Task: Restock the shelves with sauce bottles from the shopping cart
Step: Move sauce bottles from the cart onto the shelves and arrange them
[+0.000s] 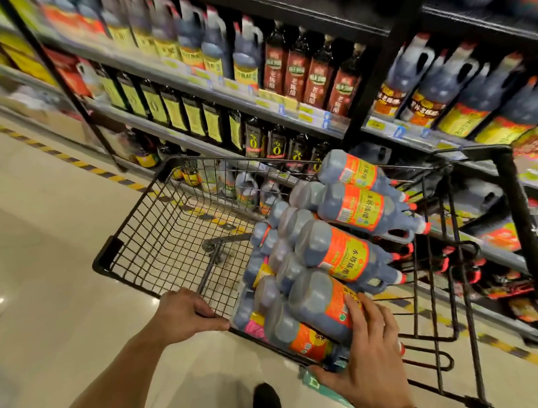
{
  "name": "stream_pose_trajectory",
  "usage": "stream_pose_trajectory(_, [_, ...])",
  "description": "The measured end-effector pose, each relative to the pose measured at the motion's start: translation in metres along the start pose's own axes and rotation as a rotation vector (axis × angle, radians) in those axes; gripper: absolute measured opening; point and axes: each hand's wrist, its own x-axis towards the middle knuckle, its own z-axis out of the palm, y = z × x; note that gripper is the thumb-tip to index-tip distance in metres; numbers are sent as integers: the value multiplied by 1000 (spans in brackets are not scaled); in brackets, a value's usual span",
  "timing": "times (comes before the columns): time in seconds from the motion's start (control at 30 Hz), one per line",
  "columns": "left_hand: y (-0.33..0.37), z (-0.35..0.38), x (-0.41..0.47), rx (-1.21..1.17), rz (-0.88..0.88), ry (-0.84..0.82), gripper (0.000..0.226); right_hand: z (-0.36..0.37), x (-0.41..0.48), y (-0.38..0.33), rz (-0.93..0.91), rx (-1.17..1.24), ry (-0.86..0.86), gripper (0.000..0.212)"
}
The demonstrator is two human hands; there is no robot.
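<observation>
wire cart (157, 228) carries stacked sauce bottles (342, 256); shelves (287, 104) stocked.

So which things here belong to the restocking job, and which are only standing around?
Belong to the job:
- stacked sauce bottles lying in the cart
- black wire shopping cart
- shelves
- left hand gripping the cart rim
- right hand resting on the nearest bottle

Just around:
- yellow-black floor tape
- dark shoe
</observation>
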Motion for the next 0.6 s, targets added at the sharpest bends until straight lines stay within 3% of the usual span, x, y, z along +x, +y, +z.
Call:
stream_pose_trajectory(0.23, [-25, -37, 24, 51, 4, -18, 39, 13, 25, -38, 54, 3, -10, 127])
stream_pose_trajectory(0.43, [-44, -53, 39, 112, 60, -74, 64, 16, 33, -56, 97, -20, -54, 130])
stream_pose_trajectory(0.5, [-46, -57, 40, 125, 83, -128, 60, 9, 34, -63, 128, -48, -93, 130])
stream_pose_trajectory(0.6, [-48, -71, 37, -43, 62, -200, 43, -3, 32, -72, 172, -87, -141, 125])
